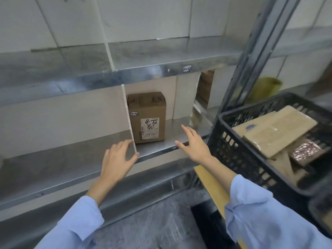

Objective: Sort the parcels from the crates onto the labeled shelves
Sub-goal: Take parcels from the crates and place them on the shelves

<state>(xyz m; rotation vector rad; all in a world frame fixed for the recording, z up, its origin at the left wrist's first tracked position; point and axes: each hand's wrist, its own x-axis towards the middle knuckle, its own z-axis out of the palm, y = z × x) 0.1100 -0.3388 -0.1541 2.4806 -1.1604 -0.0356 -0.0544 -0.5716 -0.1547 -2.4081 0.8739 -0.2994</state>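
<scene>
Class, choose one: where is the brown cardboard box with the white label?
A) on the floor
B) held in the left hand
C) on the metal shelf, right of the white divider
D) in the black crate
C: the cardboard box stands upright on the metal shelf beside the white divider; neither the left hand nor the right hand holds it.
</scene>
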